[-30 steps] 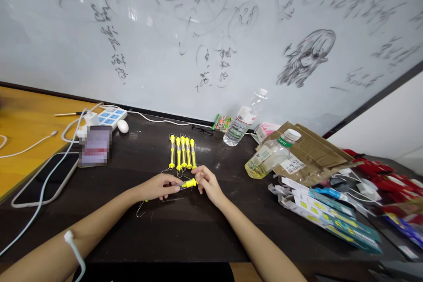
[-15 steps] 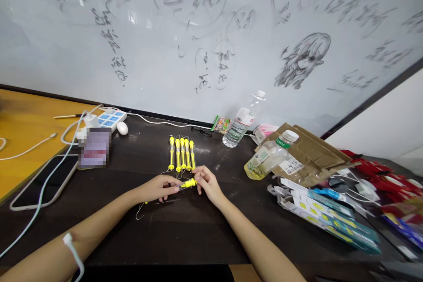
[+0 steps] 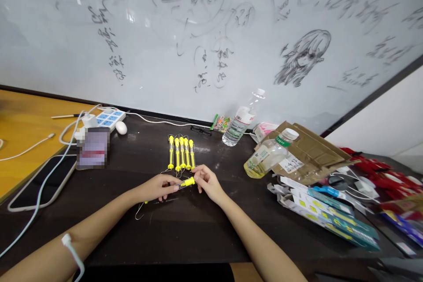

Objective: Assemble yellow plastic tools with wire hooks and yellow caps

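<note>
A clear tube with a yellow end piece (image 3: 187, 182) lies nearly level between my two hands above the desk. My left hand (image 3: 160, 188) pinches its clear end between thumb and fingers. At the yellow end, the fingertips of my right hand (image 3: 207, 183) close on the cap. Under my left hand a thin wire hook (image 3: 140, 212) and a bit of yellow stick out; the rest is hidden. Just beyond my hands, several similar yellow-and-clear tubes (image 3: 182, 153) with wire loops lie side by side in a row.
A water bottle (image 3: 238, 125) and a tilted bottle of yellow drink (image 3: 264, 158) stand to the right, near flattened cardboard (image 3: 313, 154) and an opened box (image 3: 333, 216). Leftward are a phone (image 3: 42, 185), a power strip (image 3: 110, 119) and cables. A whiteboard (image 3: 158, 79) rises behind.
Both hands keep their grip on the tube, which stays almost in place. The whole view has shifted very slightly.
</note>
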Available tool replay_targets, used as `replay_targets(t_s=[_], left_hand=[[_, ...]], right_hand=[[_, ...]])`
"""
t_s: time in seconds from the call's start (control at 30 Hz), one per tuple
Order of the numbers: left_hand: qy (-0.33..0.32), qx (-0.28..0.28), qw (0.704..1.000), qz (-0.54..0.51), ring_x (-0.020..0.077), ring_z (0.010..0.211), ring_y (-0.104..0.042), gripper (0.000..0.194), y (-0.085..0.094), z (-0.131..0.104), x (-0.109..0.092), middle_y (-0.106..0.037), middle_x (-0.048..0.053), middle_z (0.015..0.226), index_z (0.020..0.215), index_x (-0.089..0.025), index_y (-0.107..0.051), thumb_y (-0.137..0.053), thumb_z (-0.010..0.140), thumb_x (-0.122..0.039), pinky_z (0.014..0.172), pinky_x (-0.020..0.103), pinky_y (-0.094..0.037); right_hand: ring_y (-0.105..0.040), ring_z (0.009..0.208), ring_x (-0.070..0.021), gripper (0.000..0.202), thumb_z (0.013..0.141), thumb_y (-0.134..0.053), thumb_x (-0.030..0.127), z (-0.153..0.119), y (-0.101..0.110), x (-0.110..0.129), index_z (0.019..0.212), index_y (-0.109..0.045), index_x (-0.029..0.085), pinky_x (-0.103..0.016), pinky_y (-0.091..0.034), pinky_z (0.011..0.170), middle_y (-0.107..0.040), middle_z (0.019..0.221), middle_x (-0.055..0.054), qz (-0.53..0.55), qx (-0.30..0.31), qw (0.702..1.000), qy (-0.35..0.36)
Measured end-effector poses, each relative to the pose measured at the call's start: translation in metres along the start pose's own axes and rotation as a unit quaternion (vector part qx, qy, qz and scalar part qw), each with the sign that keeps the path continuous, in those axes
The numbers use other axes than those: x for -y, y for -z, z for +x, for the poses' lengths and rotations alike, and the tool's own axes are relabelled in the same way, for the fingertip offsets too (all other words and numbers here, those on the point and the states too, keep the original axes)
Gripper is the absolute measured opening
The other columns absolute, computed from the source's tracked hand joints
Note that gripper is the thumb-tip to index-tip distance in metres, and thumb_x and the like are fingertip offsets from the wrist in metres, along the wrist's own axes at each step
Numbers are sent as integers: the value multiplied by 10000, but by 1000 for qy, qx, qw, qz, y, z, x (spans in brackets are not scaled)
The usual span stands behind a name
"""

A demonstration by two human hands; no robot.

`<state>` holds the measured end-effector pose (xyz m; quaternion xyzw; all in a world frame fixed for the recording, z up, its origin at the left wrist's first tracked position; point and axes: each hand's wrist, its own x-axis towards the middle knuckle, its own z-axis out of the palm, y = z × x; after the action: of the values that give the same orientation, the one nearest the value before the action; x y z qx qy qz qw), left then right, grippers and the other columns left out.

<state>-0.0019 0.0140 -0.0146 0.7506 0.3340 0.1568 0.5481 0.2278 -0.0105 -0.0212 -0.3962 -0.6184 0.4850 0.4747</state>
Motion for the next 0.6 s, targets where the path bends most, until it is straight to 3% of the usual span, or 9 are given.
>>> replay_targets(t_s=[0.23,0.37,0.6], left_hand=[[11,-12,1000,-11,94,556,-541,482,-1,1,-3,-553,-10,743,1180,-165,-603,-553,829,-490,462,188,-479],[8,-7,1000,-7,98,564,-544,476,-1,0,-2,-549,-10,744,1162,-169,-613,-551,826,-499,472,196,-486],[-3,0,1000,-1,100,590,-552,469,-1,0,-2,-563,5,799,1169,-177,-609,-541,836,-500,478,192,-488]], right_hand=[[-490,448,-40,239,748,-656,283,1,3,0,952,-556,211,-188,-444,413,-492,769,48,41,18,999,10],[-505,498,-57,300,740,-681,323,0,2,2,984,-543,217,-199,-490,415,-510,808,32,57,17,998,-3],[-336,372,-48,269,874,-514,443,-2,-2,-3,953,-547,189,-145,-366,311,-371,516,96,-7,19,999,-39]])
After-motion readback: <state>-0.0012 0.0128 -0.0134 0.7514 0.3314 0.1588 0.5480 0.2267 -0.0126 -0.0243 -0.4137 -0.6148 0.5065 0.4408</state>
